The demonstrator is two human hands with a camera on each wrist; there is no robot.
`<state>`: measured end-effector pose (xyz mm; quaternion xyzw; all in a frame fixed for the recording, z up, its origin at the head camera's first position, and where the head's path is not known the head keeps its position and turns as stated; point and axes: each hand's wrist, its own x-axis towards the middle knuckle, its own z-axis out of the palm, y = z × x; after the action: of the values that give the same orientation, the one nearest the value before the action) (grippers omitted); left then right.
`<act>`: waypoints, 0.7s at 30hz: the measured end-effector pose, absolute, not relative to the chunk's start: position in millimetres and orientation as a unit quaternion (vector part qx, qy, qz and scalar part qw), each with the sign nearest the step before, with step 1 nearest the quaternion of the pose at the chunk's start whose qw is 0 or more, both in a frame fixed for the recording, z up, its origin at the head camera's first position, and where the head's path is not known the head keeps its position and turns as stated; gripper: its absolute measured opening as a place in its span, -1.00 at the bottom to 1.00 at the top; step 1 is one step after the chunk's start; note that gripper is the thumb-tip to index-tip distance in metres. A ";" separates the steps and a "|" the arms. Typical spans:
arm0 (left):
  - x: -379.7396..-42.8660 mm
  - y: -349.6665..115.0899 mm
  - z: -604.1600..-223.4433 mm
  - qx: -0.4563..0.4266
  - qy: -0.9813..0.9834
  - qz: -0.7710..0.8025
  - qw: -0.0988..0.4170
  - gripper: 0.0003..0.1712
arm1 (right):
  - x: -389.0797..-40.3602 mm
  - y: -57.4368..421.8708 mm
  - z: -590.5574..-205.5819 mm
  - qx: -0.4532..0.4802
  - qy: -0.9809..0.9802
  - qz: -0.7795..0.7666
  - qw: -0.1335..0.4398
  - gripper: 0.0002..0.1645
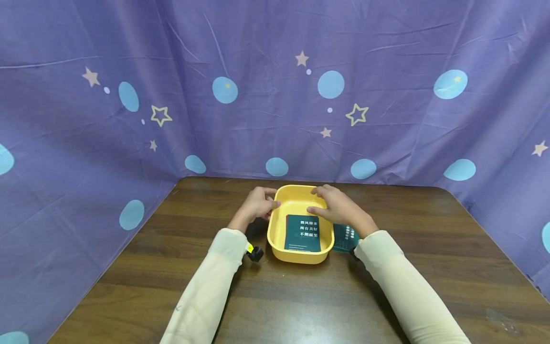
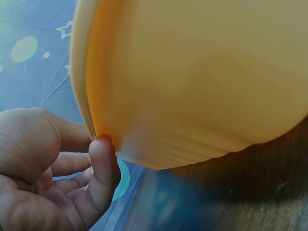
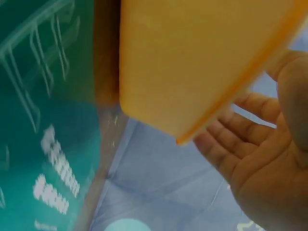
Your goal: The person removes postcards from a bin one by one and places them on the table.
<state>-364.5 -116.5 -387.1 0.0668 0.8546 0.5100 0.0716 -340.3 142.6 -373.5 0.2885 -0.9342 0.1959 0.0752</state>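
Note:
A yellow plastic basin (image 1: 301, 258) stands on the table in the head view, with a dark green booklet (image 1: 302, 233) with white print lying in it. My left hand (image 1: 259, 203) pinches the basin's left rim between thumb and fingers, as the left wrist view also shows. Over the far right corner of the basin is my right hand (image 1: 339, 205), its fingers spread and loosely bent. In the right wrist view its fingertips are at the rim; whether they press on it I cannot tell. A second green booklet (image 1: 345, 238) lies right of the basin, partly hidden by the right arm.
The brown wooden table (image 1: 283, 306) reaches back to a purple curtain (image 1: 275, 95) with stars and blue spots. A small black device with a yellow mark (image 1: 254, 253) sits at the left wrist.

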 end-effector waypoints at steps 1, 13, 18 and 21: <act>-364.5 -116.5 -387.1 0.067 0.855 0.509 0.072 -0.42 | -339.7 139.9 -374.7 0.294 -0.935 0.187 0.068 -0.30; -363.5 -116.1 -385.4 0.070 0.855 0.510 0.070 -0.43 | -334.1 123.3 -386.3 0.304 -0.945 0.117 -0.037 0.01; -364.4 -116.8 -386.0 0.069 0.855 0.510 0.073 -0.43 | -332.6 119.6 -391.0 0.314 -0.947 0.054 -0.046 0.18; -364.9 -117.1 -386.7 0.071 0.853 0.511 0.076 -0.44 | -330.6 117.4 -392.0 0.310 -0.949 0.021 -0.046 0.27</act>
<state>-364.9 -117.1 -386.7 0.0707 0.8533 0.5110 0.0757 -330.6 117.4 -392.0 0.3105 -0.9492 0.0215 -0.0462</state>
